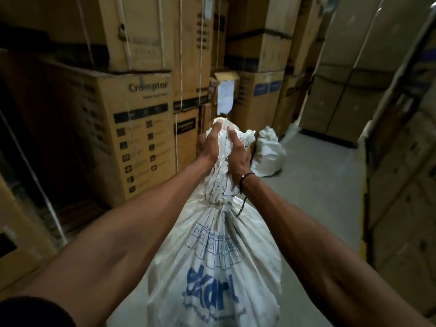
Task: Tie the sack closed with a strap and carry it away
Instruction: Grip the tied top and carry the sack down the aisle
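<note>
Where stacked brown cardboard boxes (132,128) wall both sides, a strip of grey concrete floor (313,185) is left open ahead. The white woven plastic sack (212,263), creased and blue-printed, hangs below the fingers, its bunched neck gripped by the left hand (211,147) and right hand (239,156), above a thin cord tie (215,205).

White woven sack (212,267) with blue print, bulging, neck cinched by a strap (215,205), gathered top bunched upright, held above the grey floor (318,197).
</note>
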Motion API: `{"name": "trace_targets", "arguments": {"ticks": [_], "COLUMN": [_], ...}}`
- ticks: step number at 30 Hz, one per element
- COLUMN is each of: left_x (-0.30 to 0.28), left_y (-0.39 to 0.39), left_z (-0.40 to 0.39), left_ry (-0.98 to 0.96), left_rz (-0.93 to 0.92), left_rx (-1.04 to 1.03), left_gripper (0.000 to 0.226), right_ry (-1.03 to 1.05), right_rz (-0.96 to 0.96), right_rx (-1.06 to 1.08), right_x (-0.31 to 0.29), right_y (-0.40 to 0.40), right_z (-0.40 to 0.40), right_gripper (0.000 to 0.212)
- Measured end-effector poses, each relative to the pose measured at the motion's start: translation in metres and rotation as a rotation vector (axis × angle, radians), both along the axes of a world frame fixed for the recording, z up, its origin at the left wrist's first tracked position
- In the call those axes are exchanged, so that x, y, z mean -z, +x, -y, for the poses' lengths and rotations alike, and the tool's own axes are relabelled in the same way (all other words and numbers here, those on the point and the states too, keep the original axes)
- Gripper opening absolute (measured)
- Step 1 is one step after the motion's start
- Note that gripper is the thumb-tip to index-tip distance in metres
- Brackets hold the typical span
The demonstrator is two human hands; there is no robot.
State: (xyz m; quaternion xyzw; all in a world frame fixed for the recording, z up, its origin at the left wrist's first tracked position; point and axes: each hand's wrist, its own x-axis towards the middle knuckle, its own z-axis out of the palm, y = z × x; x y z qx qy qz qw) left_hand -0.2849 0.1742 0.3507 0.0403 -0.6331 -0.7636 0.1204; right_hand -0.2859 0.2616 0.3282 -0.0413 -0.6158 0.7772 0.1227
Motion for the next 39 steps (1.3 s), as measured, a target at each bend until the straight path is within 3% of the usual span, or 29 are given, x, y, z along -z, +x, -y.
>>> {"name": "trace_targets", "arguments": {"ticks": [2, 5, 7, 9, 13, 16, 19, 22, 26, 33, 36, 39], "left_x": [-0.024, -0.056, -0.078, -0.104, -0.154, -0.182, -0.201, -0.216, -0.236, -0.267, -0.272, -0.271], "left_y": [-0.009, -0.033, -0.059, -0.070, -0.092, -0.125, -0.155, -0.171, -0.211, -0.272, -0.295, -0.325], "left_z": [-0.024, -0.060, -0.088, -0.119, -0.180, -0.223, -0.266, -0.303, -0.354, -0.436, -0.469, -0.504], "left_ry": [-0.008, -0.016, -0.003, 0.008, 0.020, 0.080, 0.085, 0.059, 0.091, 0.149, 0.168, 0.182], "left_rz": [-0.050, -0.092, -0.133, -0.155, -0.217, -0.247, -0.244, -0.268, -0.271, -0.275, -0.271, -0.303], "left_rx": [-0.007, -0.013, 0.005, 0.043, 0.128, 0.149, 0.193, 0.242, 0.311, 0.423, 0.458, 0.461], "left_gripper": [0.065, 0.073, 0.073, 0.059, 0.036, 0.046, 0.058, 0.057, 0.061, 0.068, 0.055, 0.050], "right_ry": [0.059, 0.074, 0.101, 0.118, 0.114, 0.140, 0.173, 0.165, 0.204, 0.288, 0.308, 0.302], "right_rz": [-0.036, -0.054, -0.070, -0.103, -0.144, -0.170, -0.204, -0.189, -0.194, -0.196, -0.213, -0.191], "right_rx": [0.040, 0.105, 0.148, 0.211, 0.315, 0.388, 0.456, 0.513, 0.616, 0.737, 0.812, 0.821], "right_x": [-0.024, -0.062, -0.087, -0.110, -0.157, -0.184, -0.207, -0.224, -0.245, -0.281, -0.280, -0.279], "right_y": [-0.007, -0.017, -0.029, -0.040, -0.070, -0.096, -0.118, -0.142, -0.175, -0.216, -0.255, -0.284], "right_z": [-0.021, -0.058, -0.084, -0.109, -0.164, -0.208, -0.249, -0.288, -0.333, -0.399, -0.441, -0.477], "right_gripper": [0.064, 0.044, 0.047, 0.059, 0.062, 0.060, 0.041, 0.036, 0.058, 0.074, 0.103, 0.103]}}
